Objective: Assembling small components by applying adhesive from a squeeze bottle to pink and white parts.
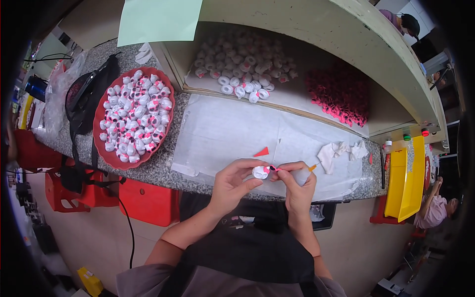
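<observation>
Over the near edge of the worktop, my left hand (236,184) pinches a small round white piece (260,172) with pink and dark parts on it. My right hand (299,190) meets it from the other side, its fingertips closed on a small pink and dark piece (274,169) that touches the white one. Tucked in the right hand is a pale translucent bottle (301,175) with an orange tip. A red pointed piece (261,152) lies on the white sheet (222,129) just beyond my hands.
At left stands a red scalloped bowl (99,143) heaped with white-and-pink pieces, beside a black bag (89,94). The shelf holds white pieces (242,59) and a pink pile (341,96). Crumpled white cloths (332,156) lie right, near yellow trays (403,185). Red stools (148,200) stand below.
</observation>
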`<state>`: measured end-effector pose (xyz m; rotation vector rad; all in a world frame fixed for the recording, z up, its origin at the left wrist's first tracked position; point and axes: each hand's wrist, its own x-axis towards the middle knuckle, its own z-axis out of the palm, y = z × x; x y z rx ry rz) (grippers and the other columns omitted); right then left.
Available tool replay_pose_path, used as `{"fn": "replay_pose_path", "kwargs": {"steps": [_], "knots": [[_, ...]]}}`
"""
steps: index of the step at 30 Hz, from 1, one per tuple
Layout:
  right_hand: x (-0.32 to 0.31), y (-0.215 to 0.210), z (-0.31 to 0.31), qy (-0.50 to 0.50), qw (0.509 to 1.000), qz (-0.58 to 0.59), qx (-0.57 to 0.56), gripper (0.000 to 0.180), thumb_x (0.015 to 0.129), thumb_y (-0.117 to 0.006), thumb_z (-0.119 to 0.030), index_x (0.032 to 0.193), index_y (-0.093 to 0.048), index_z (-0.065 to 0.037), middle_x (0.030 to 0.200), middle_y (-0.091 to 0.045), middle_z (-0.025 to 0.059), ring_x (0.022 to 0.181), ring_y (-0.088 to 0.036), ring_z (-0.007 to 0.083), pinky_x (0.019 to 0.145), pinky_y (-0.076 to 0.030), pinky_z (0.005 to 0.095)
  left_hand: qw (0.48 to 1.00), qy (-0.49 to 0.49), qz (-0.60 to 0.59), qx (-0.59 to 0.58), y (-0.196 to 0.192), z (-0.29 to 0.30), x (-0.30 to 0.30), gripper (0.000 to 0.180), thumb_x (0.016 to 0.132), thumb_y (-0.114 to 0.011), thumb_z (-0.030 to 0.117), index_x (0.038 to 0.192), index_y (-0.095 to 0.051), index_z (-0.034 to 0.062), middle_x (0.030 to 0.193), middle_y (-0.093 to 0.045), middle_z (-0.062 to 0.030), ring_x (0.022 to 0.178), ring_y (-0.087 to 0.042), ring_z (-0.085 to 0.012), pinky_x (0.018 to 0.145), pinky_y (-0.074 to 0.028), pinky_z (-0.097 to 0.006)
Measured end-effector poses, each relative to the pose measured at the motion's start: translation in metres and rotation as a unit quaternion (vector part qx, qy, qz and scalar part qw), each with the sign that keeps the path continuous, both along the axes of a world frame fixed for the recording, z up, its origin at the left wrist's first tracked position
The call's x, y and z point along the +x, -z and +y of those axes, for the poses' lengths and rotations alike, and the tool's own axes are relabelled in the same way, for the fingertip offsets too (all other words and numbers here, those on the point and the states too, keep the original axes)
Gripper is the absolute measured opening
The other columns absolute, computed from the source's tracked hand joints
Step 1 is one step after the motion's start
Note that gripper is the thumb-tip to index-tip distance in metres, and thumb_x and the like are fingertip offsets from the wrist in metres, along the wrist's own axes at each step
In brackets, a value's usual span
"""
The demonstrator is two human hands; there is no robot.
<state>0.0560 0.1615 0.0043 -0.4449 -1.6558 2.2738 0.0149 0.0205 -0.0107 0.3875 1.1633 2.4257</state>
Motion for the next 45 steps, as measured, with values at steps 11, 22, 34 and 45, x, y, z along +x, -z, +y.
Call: {"fn": "replay_pose_path", "kwargs": {"steps": [11,22,34,45], "knots": [[0.005,-0.019,-0.002,-0.095,0.995,-0.038,0.009,0.008,0.070,-0.056,0.009,0.075,-0.052,0.004,0.074,-0.057,0.0133,0.060,-0.055,0.0161,0.057,-0.046,0.0255,0.943,-0.104,0.223,-0.224,-0.006,0.001,0.000,0.027,0.067,-0.059,-0.007,0.094,-0.058,0.0010,0.097,-0.058,-0.0125,0.093,-0.055,-0.0218,0.077,-0.044,-0.028],[0.011,-0.013,-0.004,-0.092,0.991,0.008,0.093,0.013,0.070,-0.057,0.010,0.078,-0.051,0.003,0.074,-0.057,0.0129,0.063,-0.055,0.0142,0.056,-0.045,0.0231,0.982,-0.045,0.142,-0.114,-0.005,-0.003,0.006,0.026,0.072,-0.058,-0.004,0.098,-0.055,-0.0018,0.107,-0.052,-0.0156,0.098,-0.052,-0.0210,0.083,-0.042,-0.029],[0.012,-0.009,-0.004,-0.131,0.990,0.039,0.034,0.027,0.065,-0.064,0.008,0.087,-0.050,0.004,0.082,-0.055,0.0152,0.072,-0.058,0.0191,0.058,-0.051,0.0278,0.998,0.065,-0.023,-0.003,-0.011,-0.006,0.010,0.025,0.077,-0.053,-0.004,0.102,-0.051,-0.0028,0.112,-0.049,-0.0164,0.107,-0.046,-0.0211,0.091,-0.036,-0.032],[0.009,-0.009,-0.003,-0.155,0.986,0.005,-0.067,0.021,0.065,-0.065,0.007,0.082,-0.054,0.002,0.077,-0.058,0.0098,0.067,-0.056,0.0136,0.060,-0.045,0.0243,0.992,0.034,0.101,-0.062,0.000,-0.004,0.001,0.018,0.074,-0.058,0.001,0.091,-0.055,0.0008,0.096,-0.058,-0.0158,0.099,-0.052,-0.0249,0.100,-0.019,-0.046]]}}
